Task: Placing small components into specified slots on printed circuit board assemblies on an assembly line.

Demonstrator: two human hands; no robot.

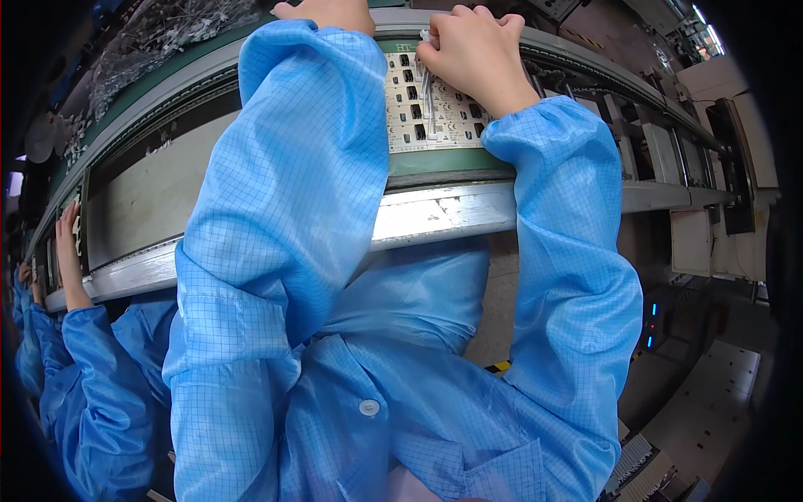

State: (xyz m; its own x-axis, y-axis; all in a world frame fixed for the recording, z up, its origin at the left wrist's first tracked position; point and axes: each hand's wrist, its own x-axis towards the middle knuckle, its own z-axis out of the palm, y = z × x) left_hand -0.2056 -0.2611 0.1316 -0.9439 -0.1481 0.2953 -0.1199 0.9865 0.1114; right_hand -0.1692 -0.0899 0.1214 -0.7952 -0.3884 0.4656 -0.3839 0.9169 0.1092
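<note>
A pale circuit board panel (406, 134) with rows of black components and printed markings lies on a green carrier under my arms. My right hand (483, 54) is over its far part, with curled fingers pinching the end of a white wire lead (428, 105). That lead runs down across the board toward me. My left hand (339, 12) reaches past the far rail, beside the heap of small parts. The picture's upper edge cuts it off, so most of its fingers and anything in them are hidden.
A metal rail (447, 213) borders the conveyor on my side. Clear bags and loose white parts (155, 42) are piled beyond the far rail at left. A co-worker's hand (69, 243) rests at the line on the left. Frames and boxes stand at right.
</note>
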